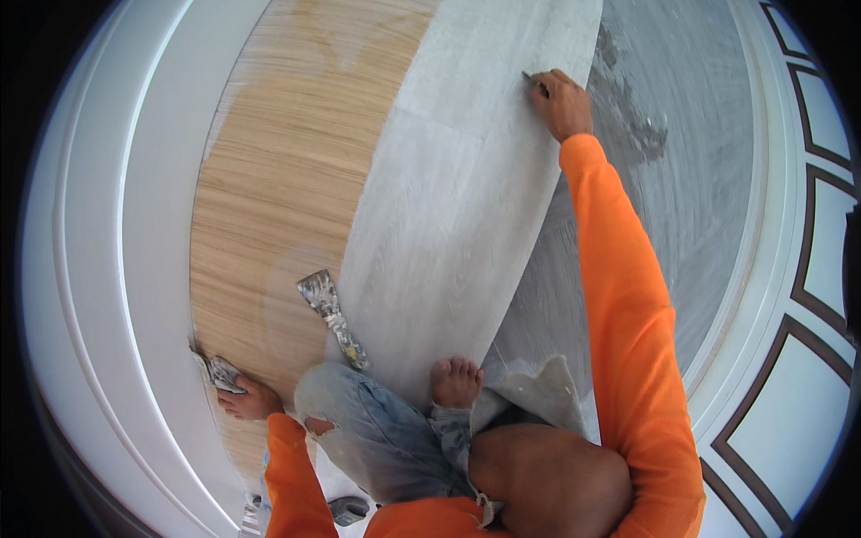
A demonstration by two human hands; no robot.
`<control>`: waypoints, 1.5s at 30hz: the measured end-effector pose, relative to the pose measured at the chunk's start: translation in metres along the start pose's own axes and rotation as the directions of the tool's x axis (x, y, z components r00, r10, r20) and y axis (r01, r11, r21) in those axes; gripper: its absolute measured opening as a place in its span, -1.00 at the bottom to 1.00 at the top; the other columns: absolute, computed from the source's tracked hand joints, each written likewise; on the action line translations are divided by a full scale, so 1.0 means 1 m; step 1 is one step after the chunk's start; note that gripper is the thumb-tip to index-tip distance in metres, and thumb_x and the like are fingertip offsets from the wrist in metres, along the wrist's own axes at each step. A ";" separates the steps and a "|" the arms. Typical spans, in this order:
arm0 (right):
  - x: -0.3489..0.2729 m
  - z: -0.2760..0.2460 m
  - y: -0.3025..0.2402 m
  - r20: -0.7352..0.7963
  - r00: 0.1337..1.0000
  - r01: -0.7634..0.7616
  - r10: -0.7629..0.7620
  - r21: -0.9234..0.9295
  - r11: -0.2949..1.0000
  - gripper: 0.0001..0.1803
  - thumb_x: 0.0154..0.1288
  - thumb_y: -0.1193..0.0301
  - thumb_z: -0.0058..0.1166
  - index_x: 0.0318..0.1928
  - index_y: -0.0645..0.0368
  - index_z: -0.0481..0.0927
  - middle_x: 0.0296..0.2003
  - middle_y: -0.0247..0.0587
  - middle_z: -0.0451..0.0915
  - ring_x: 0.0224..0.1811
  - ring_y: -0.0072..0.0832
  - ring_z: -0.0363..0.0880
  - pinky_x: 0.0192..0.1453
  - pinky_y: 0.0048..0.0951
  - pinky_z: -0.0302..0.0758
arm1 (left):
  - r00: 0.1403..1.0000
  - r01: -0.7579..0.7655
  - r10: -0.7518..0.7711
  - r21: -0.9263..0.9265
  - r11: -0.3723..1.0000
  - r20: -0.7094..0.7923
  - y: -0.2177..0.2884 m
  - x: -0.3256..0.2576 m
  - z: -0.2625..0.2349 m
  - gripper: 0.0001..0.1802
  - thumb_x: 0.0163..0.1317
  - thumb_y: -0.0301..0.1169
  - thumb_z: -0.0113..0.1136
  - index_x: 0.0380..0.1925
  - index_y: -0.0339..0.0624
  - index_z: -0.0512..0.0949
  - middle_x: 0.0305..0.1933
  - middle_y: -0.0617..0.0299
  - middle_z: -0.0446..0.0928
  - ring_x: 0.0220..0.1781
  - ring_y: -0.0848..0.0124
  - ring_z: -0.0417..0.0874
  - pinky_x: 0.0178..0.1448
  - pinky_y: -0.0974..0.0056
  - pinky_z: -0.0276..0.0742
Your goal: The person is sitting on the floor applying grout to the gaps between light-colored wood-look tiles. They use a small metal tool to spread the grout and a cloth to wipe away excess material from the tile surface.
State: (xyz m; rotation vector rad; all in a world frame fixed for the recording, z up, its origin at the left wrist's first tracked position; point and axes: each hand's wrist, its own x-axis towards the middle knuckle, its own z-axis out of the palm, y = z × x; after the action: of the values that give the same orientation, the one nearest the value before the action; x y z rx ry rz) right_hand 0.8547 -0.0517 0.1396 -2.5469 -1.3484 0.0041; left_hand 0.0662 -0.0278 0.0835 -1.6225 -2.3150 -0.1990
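Observation:
My right hand (pixel 560 103) reaches far forward and is closed on a thin dark tool (pixel 531 81), whose tip rests on the far right edge of a wide pale grey plank (pixel 448 197). At the lower left, my left hand (pixel 249 400) presses on the floor and grips a smeared metal scraper (pixel 221 373) close to the white skirting (pixel 134 269). A second, putty-caked scraper (pixel 332 316) lies loose on the seam between the grey plank and the tan wood-grain flooring (pixel 287 179). Both sleeves are orange.
Right of the plank the floor (pixel 691 179) is coated with grey combed adhesive, with a darker patch (pixel 637 134). My bare foot (pixel 456 381) stands on the plank's near end beside a pale rag (pixel 538 390). A white panelled wall with dark trim (pixel 807 296) curves along the right.

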 end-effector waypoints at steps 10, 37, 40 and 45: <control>-0.004 -0.006 -0.005 0.059 0.998 0.010 -0.016 0.102 0.995 -0.73 0.34 0.41 0.21 0.00 0.18 0.79 -0.06 -0.13 0.76 -0.04 -0.08 0.76 0.11 -0.13 0.68 | 1.000 0.008 -0.008 -0.011 1.000 -0.005 -0.007 0.000 0.004 -0.21 0.46 0.16 -0.01 0.46 -0.22 0.39 0.35 -0.09 0.45 0.26 -0.17 0.48 0.36 -0.24 0.36; 0.005 -0.004 -0.002 0.006 0.999 0.046 -0.047 0.029 0.999 -0.75 0.36 0.44 0.19 -0.01 0.18 0.80 -0.07 -0.10 0.77 -0.15 -0.14 0.79 0.05 -0.21 0.71 | 0.997 0.020 -0.021 0.007 1.000 0.072 -0.012 -0.001 0.008 -0.22 0.50 0.15 -0.05 0.45 -0.25 0.37 0.33 -0.13 0.43 0.27 -0.19 0.45 0.32 -0.24 0.37; -0.002 0.000 -0.009 -0.021 0.997 0.070 -0.070 0.000 0.998 -0.74 0.34 0.44 0.20 -0.02 0.21 0.80 -0.08 -0.09 0.77 -0.16 -0.14 0.79 0.07 -0.21 0.70 | 0.998 0.002 -0.002 -0.013 1.000 0.059 -0.013 0.000 0.003 -0.22 0.49 0.15 -0.04 0.45 -0.24 0.38 0.32 -0.14 0.43 0.27 -0.19 0.45 0.33 -0.24 0.37; 0.004 -0.005 -0.012 0.010 0.999 -0.033 0.032 0.047 0.998 -0.73 0.36 0.43 0.19 0.00 0.22 0.79 -0.07 -0.06 0.77 -0.12 -0.11 0.79 0.10 -0.17 0.69 | 0.999 -0.009 0.010 -0.026 1.000 0.034 -0.012 -0.002 0.002 -0.22 0.49 0.16 -0.03 0.42 -0.25 0.39 0.30 -0.14 0.43 0.28 -0.20 0.45 0.33 -0.24 0.36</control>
State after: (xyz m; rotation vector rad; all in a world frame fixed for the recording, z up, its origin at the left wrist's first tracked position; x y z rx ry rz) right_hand 0.8483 -0.0430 0.1478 -2.5324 -1.2948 0.0531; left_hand 0.0554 -0.0330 0.0817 -1.6617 -2.3393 -0.2014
